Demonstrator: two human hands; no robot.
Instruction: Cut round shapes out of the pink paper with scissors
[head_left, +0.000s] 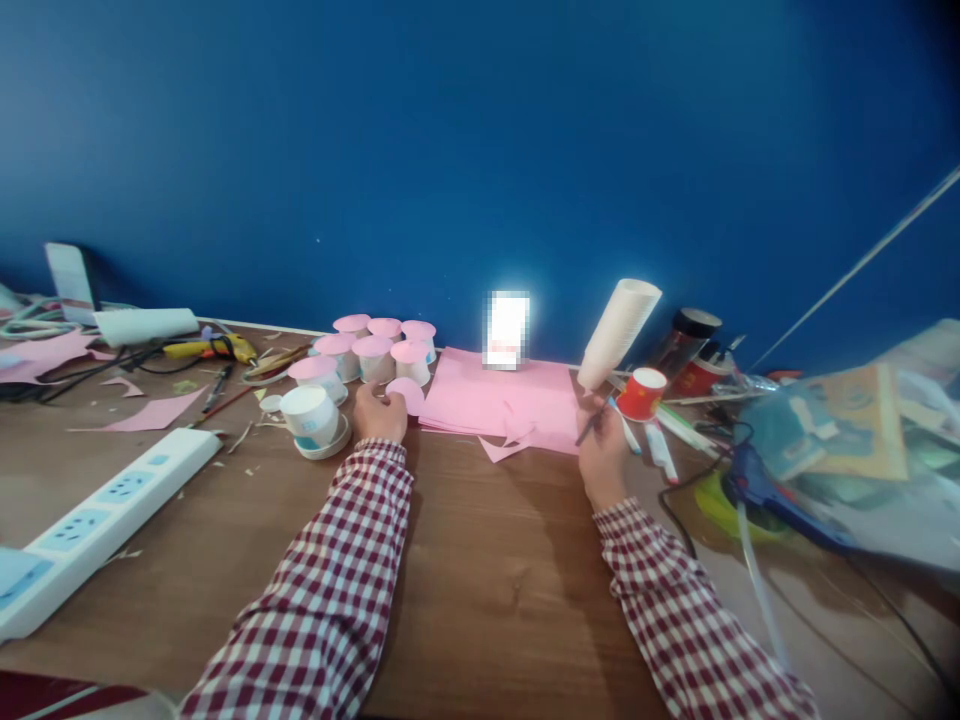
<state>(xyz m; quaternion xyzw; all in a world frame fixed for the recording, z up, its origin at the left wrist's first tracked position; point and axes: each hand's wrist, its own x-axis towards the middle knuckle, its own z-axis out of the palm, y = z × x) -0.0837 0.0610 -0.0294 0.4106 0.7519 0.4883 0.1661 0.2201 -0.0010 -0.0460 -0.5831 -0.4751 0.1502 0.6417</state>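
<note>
My left hand (381, 412) is pinched at the edge of a pink paper circle (407, 395). Just beyond it stand several small paper cups capped with pink circles (373, 347). An uncapped white paper cup (309, 414) rests on a round white piece left of that hand. On the right, my right hand (604, 458) is closed around a slim dark tool (588, 430), whose exact kind is too blurred to make out. Between the hands, farther back, lies a stack of pink paper (499, 395) with a loose offcut (504, 447) at its front edge.
A white power strip (112, 510) lies at the left, near a yellow glue gun (214, 348) and paper scraps. A stack of white cups (619, 333) leans beside a red cup (642, 395). At right are a blue glue gun (780, 500), cables and plastic bags.
</note>
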